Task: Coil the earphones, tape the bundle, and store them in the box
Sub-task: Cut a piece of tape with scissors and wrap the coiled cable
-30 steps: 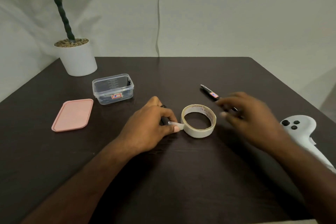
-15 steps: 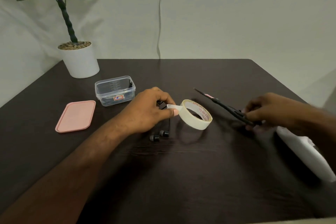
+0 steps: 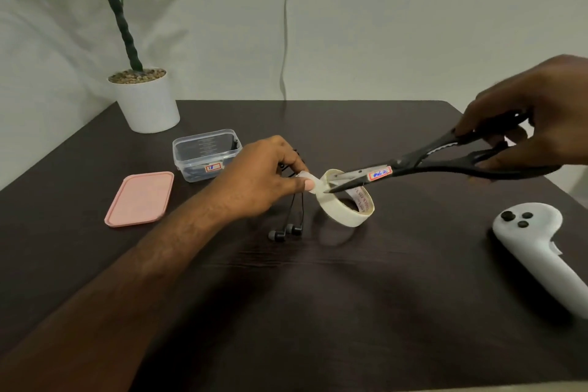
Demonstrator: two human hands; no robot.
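Observation:
My left hand pinches the coiled black earphones together with the free end of a tape strip; two earbuds dangle below the fingers, just above the table. The cream tape roll hangs tilted from that strip, lifted off the table. My right hand grips black scissors by the handles. The blades are parted, with their tips at the strip between my left thumb and the roll. The clear plastic box stands open behind my left hand, and its pink lid lies flat to its left.
A white potted plant stands at the back left corner of the dark table. A white handheld controller lies near the right edge. A grey cable hangs down the wall behind the table.
My right hand picked up the scissors, raised them and brought the blades to the tape. My left hand lifted the earphone bundle and the roll off the table.

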